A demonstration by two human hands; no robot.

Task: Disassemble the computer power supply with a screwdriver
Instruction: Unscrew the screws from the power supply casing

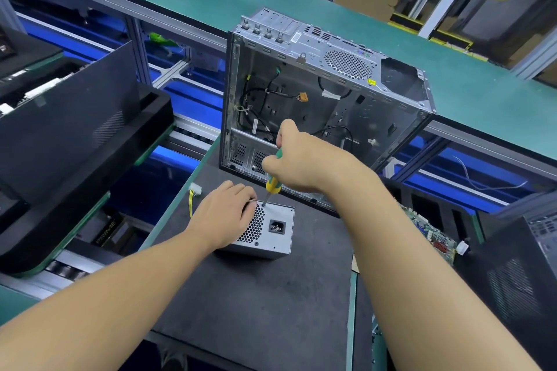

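Factory line, green bench. Work sits on a black mat surface (256,295). PSU (278,238) is near the middle of it, grille-and-socket face up.

Well left of PSU, off the mat: black tray (75,135). Just left of PSU: white connector (195,190) on yellow wires. Probably the PSU's own loom, but the run is hidden behind the hand.

On PSU's left edge: left hand (223,214), palm down, fingers (245,193) curled over the far-left corner, bracing the box. They end just beside the screwdriver tip.

Next, screwdriver (272,184): long axis steep, near vertical, handle leaning slightly right of the tip. Tip is down on PSU's far-left corner at the grille rim, presumably in a screw. The head is too small to see.

Above PSU: right hand (298,159), fingers (271,164) clamped round the green-yellow handle, forearm coming in from the right.

Behind PSU: stripped case (331,93), open side toward camera, loose cables inside. Right of PSU, past the mat edge: board (431,235).

My read:
- Everything turns on tip-to-screw alignment, so the shaft should sit square to the face.
- The right hand drives and the left only steadies.
- Main risk is the tip camming out toward the left fingers.
- Cover looks on, so this is early in the teardown.
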